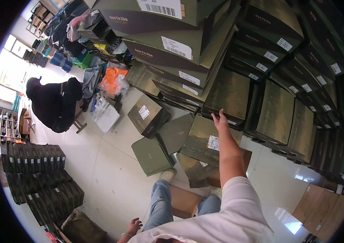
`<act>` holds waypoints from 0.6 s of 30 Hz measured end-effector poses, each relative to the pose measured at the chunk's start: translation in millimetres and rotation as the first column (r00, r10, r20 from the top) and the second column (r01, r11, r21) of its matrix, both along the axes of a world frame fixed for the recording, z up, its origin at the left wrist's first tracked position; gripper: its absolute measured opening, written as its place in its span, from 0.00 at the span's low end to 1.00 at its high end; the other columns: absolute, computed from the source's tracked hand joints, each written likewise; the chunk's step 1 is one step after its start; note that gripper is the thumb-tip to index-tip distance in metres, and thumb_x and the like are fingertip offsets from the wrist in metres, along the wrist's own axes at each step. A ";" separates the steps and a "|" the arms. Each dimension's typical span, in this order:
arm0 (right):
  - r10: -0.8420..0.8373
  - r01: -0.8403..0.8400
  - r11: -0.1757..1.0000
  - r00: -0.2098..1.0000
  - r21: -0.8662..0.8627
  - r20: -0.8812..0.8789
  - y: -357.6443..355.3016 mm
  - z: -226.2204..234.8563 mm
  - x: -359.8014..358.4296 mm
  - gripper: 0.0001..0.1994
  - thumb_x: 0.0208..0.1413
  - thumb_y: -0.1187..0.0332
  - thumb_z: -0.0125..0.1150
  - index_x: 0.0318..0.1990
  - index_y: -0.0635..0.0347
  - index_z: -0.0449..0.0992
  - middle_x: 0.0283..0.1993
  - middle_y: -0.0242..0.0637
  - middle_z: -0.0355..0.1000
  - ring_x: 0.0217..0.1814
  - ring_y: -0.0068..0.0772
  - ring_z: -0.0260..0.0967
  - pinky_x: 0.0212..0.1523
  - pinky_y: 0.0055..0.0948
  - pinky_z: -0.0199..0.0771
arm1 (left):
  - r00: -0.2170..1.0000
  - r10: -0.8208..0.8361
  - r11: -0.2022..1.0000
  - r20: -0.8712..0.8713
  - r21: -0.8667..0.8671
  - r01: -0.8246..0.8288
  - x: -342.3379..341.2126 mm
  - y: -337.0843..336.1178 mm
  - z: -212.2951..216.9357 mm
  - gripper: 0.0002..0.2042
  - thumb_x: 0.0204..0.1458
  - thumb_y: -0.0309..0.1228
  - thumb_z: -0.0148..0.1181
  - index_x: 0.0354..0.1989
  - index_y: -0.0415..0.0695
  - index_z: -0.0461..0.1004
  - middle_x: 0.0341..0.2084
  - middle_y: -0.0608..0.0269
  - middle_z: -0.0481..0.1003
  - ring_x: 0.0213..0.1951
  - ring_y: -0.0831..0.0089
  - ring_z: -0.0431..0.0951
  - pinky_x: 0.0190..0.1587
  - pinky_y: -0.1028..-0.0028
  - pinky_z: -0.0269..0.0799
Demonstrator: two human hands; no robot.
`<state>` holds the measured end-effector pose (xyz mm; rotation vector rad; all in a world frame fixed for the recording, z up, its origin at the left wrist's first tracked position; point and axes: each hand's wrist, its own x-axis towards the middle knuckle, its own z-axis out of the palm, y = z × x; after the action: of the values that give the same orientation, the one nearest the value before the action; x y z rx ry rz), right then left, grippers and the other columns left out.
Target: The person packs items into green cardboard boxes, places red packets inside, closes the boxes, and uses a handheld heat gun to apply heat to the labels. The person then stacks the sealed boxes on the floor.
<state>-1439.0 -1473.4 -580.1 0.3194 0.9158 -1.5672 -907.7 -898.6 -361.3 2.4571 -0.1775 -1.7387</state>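
My right hand (221,120) reaches forward, its fingers stretched out against the near edge of a dark green shoebox (227,91). That box sits low between taller stacks of similar boxes. Whether the fingers press on its lid or only rest there is hard to tell. Just below the hand lies another green shoebox (198,135) with a white label, on top of a tilted box (192,164). Down by my left leg, my left hand (133,227) hangs with its fingers apart and nothing in it. Two plain green box pieces (151,156) lie near my foot.
A tall stack of shoeboxes (176,52) rises ahead, with more stacks (325,81) to the right. One labelled box (145,115) stands alone on the floor. An open cardboard box (184,201) is between my legs. Another person (56,101) sits far left, near orange plastic wrapping (113,80).
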 end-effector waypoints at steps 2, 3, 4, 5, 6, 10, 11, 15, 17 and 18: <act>0.071 -0.070 0.993 0.997 0.094 -0.005 0.9 -7.2 -15.3 0.32 0.59 0.65 0.64 0.66 0.63 0.56 0.57 0.48 0.66 0.54 0.47 0.67 0.61 0.47 0.72 | 1.000 -0.018 1.000 -0.004 -0.011 0.018 13.6 -1.0 -3.4 0.21 0.62 0.35 0.47 0.62 0.43 0.61 0.48 0.53 0.74 0.43 0.63 0.79 0.39 0.67 0.73; 0.164 -0.153 0.978 0.984 0.142 -0.067 4.9 2.4 -9.4 0.34 0.59 0.66 0.63 0.69 0.61 0.52 0.56 0.48 0.66 0.54 0.45 0.67 0.61 0.47 0.72 | 1.000 -0.010 1.000 0.008 -0.001 0.010 6.4 6.7 -8.8 0.21 0.62 0.35 0.47 0.62 0.43 0.61 0.47 0.53 0.74 0.43 0.64 0.79 0.39 0.67 0.74; 0.252 -0.225 0.955 0.960 0.195 -0.125 15.1 8.0 -6.2 0.37 0.59 0.67 0.63 0.71 0.59 0.48 0.55 0.47 0.66 0.54 0.44 0.67 0.61 0.46 0.71 | 1.000 -0.009 1.000 0.020 0.012 0.009 0.9 12.3 -5.6 0.21 0.62 0.35 0.47 0.62 0.43 0.62 0.47 0.53 0.75 0.42 0.64 0.79 0.39 0.67 0.74; 0.414 -0.381 0.906 0.887 0.184 -0.205 29.7 13.3 0.2 0.43 0.59 0.67 0.63 0.74 0.53 0.38 0.48 0.41 0.68 0.48 0.34 0.68 0.54 0.42 0.75 | 0.999 -0.011 1.000 0.032 0.024 0.010 -3.2 16.2 -2.6 0.20 0.62 0.35 0.47 0.61 0.42 0.63 0.46 0.53 0.75 0.42 0.65 0.79 0.38 0.68 0.74; 0.499 -0.417 0.861 0.806 0.293 -0.319 51.0 3.4 1.8 0.35 0.59 0.66 0.61 0.71 0.54 0.51 0.35 0.33 0.68 0.33 0.27 0.67 0.36 0.34 0.76 | 0.998 -0.066 0.998 0.024 0.006 0.066 3.1 10.1 -0.6 0.20 0.62 0.35 0.47 0.61 0.42 0.64 0.45 0.53 0.76 0.42 0.65 0.79 0.39 0.67 0.74; 0.787 -0.628 0.565 0.218 0.534 -0.577 161.7 37.2 61.5 0.12 0.55 0.74 0.54 0.48 0.58 0.74 0.24 0.28 0.67 0.22 0.20 0.65 0.21 0.24 0.64 | 0.984 -0.176 0.983 0.030 -0.046 0.178 -6.7 3.1 -9.6 0.20 0.61 0.37 0.48 0.58 0.40 0.68 0.43 0.52 0.77 0.40 0.65 0.80 0.42 0.67 0.76; 0.811 -0.632 0.542 0.221 0.554 -0.541 192.5 53.4 77.9 0.20 0.56 0.74 0.54 0.57 0.59 0.71 0.25 0.30 0.68 0.22 0.21 0.66 0.21 0.25 0.65 | 0.941 -0.330 0.936 0.076 -0.103 0.336 6.5 7.3 -19.7 0.21 0.60 0.38 0.49 0.58 0.39 0.69 0.42 0.51 0.78 0.39 0.63 0.80 0.43 0.66 0.76; 0.813 -0.724 0.359 -0.068 0.589 -0.579 232.6 130.0 121.4 0.29 0.60 0.73 0.52 0.70 0.57 0.55 0.53 0.42 0.68 0.27 0.26 0.73 0.24 0.26 0.71 | 0.985 -0.170 0.922 0.013 -0.350 0.164 -26.6 -37.5 -6.0 0.21 0.61 0.39 0.48 0.57 0.39 0.69 0.38 0.53 0.79 0.39 0.65 0.79 0.45 0.66 0.74; 0.503 -0.749 0.447 -0.242 0.489 -0.830 234.4 104.3 129.4 0.31 0.62 0.73 0.52 0.72 0.56 0.52 0.69 0.45 0.54 0.31 0.29 0.77 0.26 0.27 0.71 | 0.973 -0.230 0.917 -0.017 -0.337 0.211 -31.6 -63.5 8.2 0.20 0.64 0.38 0.47 0.60 0.38 0.66 0.48 0.52 0.76 0.44 0.66 0.78 0.47 0.68 0.75; 0.546 -0.812 0.401 -0.160 0.425 -0.822 200.3 153.2 149.3 0.32 0.62 0.74 0.52 0.72 0.55 0.50 0.74 0.44 0.47 0.33 0.30 0.78 0.27 0.27 0.71 | 0.985 -0.159 0.916 -0.066 -0.382 0.122 -35.6 -72.2 14.0 0.21 0.64 0.37 0.47 0.60 0.38 0.66 0.48 0.51 0.76 0.44 0.65 0.78 0.49 0.68 0.75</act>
<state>-1289.7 -1273.1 -426.9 -1.3393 1.3539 -0.5492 -943.2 -970.8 -347.3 2.1237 -0.6315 -1.6811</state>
